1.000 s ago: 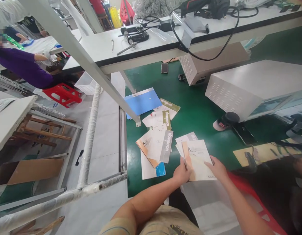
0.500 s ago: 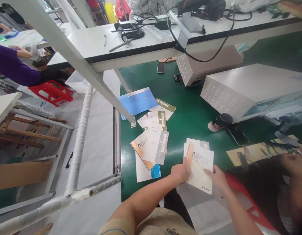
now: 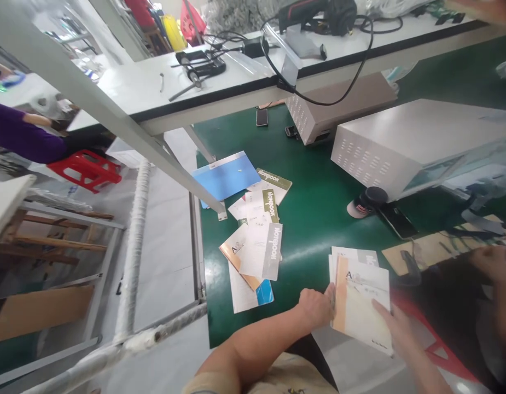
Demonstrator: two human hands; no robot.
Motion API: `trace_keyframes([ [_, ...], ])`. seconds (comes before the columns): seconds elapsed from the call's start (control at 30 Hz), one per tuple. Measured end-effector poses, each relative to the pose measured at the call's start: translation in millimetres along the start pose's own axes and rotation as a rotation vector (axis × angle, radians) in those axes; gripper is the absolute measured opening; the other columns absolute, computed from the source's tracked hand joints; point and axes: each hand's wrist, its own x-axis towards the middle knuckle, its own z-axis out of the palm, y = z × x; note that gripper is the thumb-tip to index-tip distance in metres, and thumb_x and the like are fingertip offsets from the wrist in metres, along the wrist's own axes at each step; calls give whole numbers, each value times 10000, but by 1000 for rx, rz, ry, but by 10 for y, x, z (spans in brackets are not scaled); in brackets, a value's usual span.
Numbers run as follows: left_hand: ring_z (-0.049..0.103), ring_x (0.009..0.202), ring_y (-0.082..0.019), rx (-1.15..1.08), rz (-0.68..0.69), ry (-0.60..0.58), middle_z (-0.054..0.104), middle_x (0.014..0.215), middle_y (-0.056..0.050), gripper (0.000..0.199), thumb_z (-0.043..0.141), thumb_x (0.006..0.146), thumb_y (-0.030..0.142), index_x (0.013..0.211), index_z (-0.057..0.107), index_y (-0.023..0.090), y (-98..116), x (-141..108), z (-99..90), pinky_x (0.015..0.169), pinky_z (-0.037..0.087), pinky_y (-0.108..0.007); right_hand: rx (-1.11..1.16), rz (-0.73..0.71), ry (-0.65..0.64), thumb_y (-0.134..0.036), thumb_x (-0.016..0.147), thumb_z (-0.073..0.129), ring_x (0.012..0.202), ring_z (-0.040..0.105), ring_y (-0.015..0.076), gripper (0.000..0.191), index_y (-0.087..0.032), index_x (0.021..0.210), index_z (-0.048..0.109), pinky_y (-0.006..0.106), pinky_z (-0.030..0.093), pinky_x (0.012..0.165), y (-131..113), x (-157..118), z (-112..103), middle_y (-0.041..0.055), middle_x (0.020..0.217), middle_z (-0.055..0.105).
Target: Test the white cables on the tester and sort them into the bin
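My left hand (image 3: 317,307) is closed at the left edge of a white notebook with an orange band (image 3: 362,306), its fingertips on that edge. On the right side of this notebook, my right hand (image 3: 394,322) grips it, thumb on the cover. Beneath its top edge lies another notebook with a grey band (image 3: 370,256), on the green table (image 3: 306,219). To the left, several notebooks overlap, among them a grey-banded one (image 3: 272,251) and an olive-banded one (image 3: 270,203). A blue folder (image 3: 232,175) lies behind them.
A dark-lidded cup (image 3: 361,205) and a phone (image 3: 397,220) are beside a large grey metal case (image 3: 400,142). A slanted metal post (image 3: 154,148) stands at left. Another person's hands (image 3: 493,268) are at the right edge. A white shelf (image 3: 141,82) holds tools and cables.
Both my hands and the held notebook have shifted right in view. The grey-banded notebook behind it also appears farther right. The whole view has turned slightly.
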Motion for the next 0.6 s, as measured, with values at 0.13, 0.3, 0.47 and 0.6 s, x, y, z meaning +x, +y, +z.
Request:
trace_keyframes([
  [0.13,675,761,-336,117,-85,50,701,824,-198,660,401,864,437,1459,244,198,-210,-60,-115,654,460,-404,-63,4,-81,-604,638,597,869,642,329,568,-154,978,654,359,494,649,-270,-24,218,130,924,702],
  [0.3,677,771,-310,182,-230,151,710,846,-167,619,310,912,453,1467,215,193,-582,-271,-332,647,455,-380,-139,-212,-71,-619,656,514,820,612,304,578,-145,945,675,357,459,671,-796,-83,720,123,891,675],
  [0.47,666,816,-314,121,-278,103,706,868,-170,669,377,899,457,1477,156,201,-713,-356,-386,686,449,-389,-134,-243,8,-624,629,501,787,601,293,571,-139,870,686,367,456,674,-865,-41,801,120,857,665],
  [0.6,660,810,-323,91,-261,111,696,833,-177,685,395,902,419,1483,124,177,-703,-314,-315,698,449,-407,8,-67,57,-586,608,587,751,630,285,603,-116,977,667,338,469,600,-638,-47,448,119,858,695],
])
